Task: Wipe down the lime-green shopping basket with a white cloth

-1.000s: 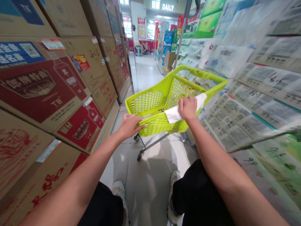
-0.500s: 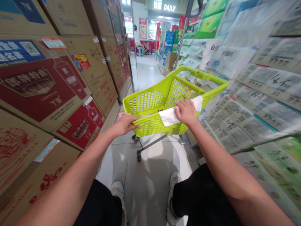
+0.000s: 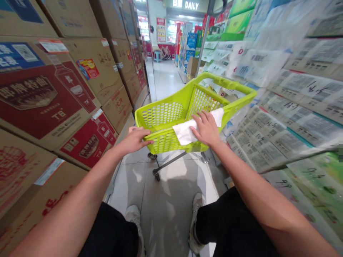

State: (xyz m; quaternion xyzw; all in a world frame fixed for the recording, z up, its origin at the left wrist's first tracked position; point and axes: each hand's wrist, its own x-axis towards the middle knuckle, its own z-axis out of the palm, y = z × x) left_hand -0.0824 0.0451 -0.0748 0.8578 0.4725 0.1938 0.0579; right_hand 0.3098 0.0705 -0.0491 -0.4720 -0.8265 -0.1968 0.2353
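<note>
Brightly lit, shadowed floor (image 3: 167,214), smeared packs (image 3: 281,26), stretched edges

A white cloth (image 3: 184,132) slides along the rim of a green shopping cart (image 3: 184,90), edging nearer the left hand (image 3: 137,138), as the right hand (image 3: 205,128) gripping it spreads its fingers wider; below, the cart's nearest wheel (image 3: 156,174) swivels.

Dress of the wearer: plain black trousers (image 3: 112,233) on both legs; projecting beyond the trousers, off-white shoes (image 3: 133,215) with rounded toes; on either side of the trousers, bare forearms (image 3: 92,191); left hand (image 3: 137,139) and right hand (image 3: 206,130) likewise bare.
</note>
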